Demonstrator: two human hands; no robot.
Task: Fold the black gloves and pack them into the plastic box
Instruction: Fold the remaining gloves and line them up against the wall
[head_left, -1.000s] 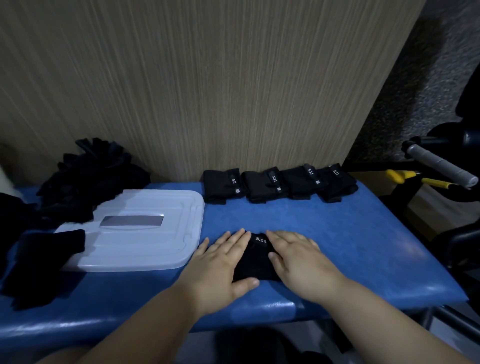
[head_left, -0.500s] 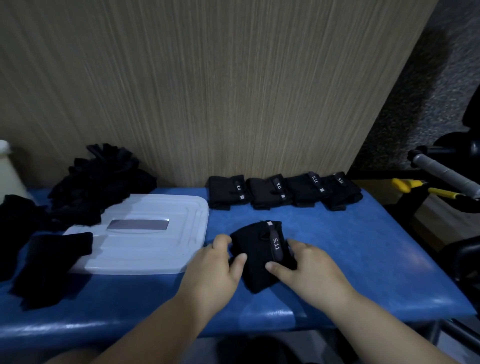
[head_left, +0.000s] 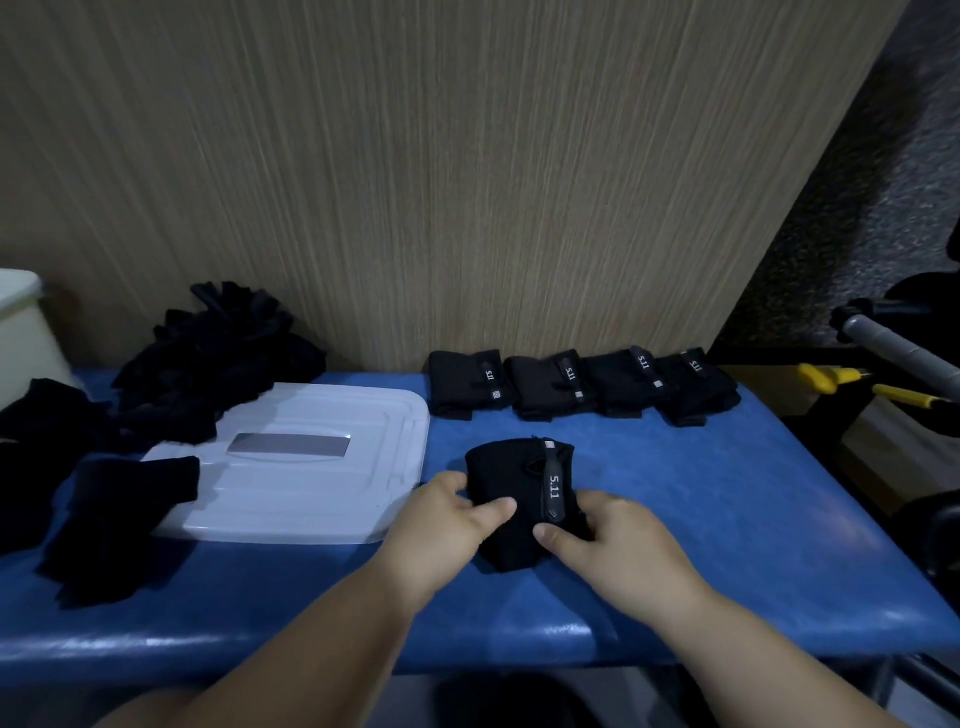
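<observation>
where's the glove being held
Head view, centre front of the blue table: the glove, held by left hand and right hand, just right of the white plastic box.

Desk (head_left: 727, 519): blue, pale sheen along front edge. Lid (head_left: 311, 499): white w/ grey rect. patch mid-top. Glove (head_left: 511, 483) in front: black, dk grey strap w/ white "5.11" print. Row (head_left: 582, 387) of 4 folded gloves at back: black, straps w/ same white print + small grey tabs. Pile (head_left: 208, 364) at left: all black. Wall (head_left: 415, 182): beige-brown, fine vert. streaks. Tub (head_left: 21, 322) far left: cream. Handles (head_left: 831, 374) at right: yellow. Bar (head_left: 904, 348): grey. Floor (head_left: 883, 182): grey speckle.
</observation>
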